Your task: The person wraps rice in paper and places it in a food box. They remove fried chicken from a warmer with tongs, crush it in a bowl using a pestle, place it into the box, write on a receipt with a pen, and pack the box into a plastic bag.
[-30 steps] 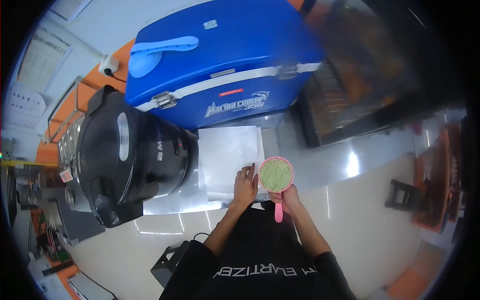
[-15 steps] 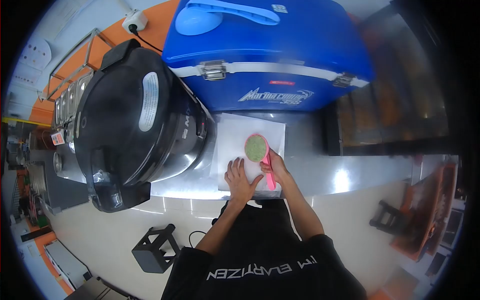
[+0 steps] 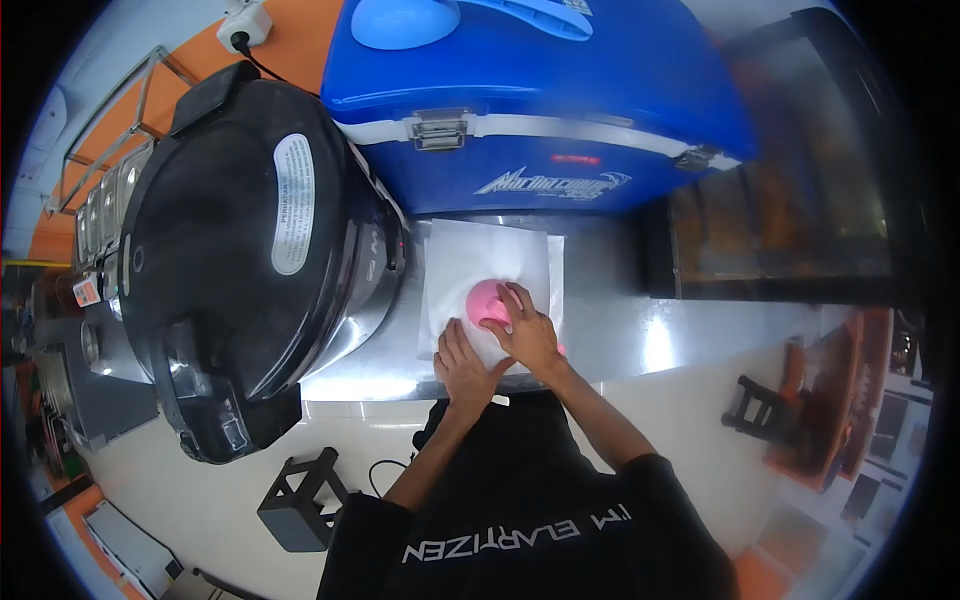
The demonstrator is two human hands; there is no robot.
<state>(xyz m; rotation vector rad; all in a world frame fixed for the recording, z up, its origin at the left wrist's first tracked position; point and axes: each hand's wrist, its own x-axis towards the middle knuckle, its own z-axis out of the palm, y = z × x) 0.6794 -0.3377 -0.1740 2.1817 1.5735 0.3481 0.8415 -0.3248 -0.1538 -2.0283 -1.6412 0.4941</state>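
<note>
A pink scoop (image 3: 484,302) lies upside down on white paper (image 3: 450,250), its rounded underside facing up. My right hand (image 3: 527,336) grips it from above, thumb and fingers on the bowl; most of the handle is hidden under this hand. Whatever is beneath the bowl cannot be seen. Beside it, my left hand (image 3: 466,368) rests on the near left part of the sheet with fingers spread, holding nothing.
At left stands a large black rice cooker (image 3: 230,260). A blue cooler box (image 3: 540,120) is behind the paper, with a light-blue scoop (image 3: 405,22) on its lid. A dark glass cabinet (image 3: 785,220) stands right on the steel counter (image 3: 625,335). Black stools are on the floor.
The pink scoop, upright with a greenish, grainy filling before, has been turned over onto the paper. My right hand has moved from its handle to over the bowl. My left hand stays on the paper.
</note>
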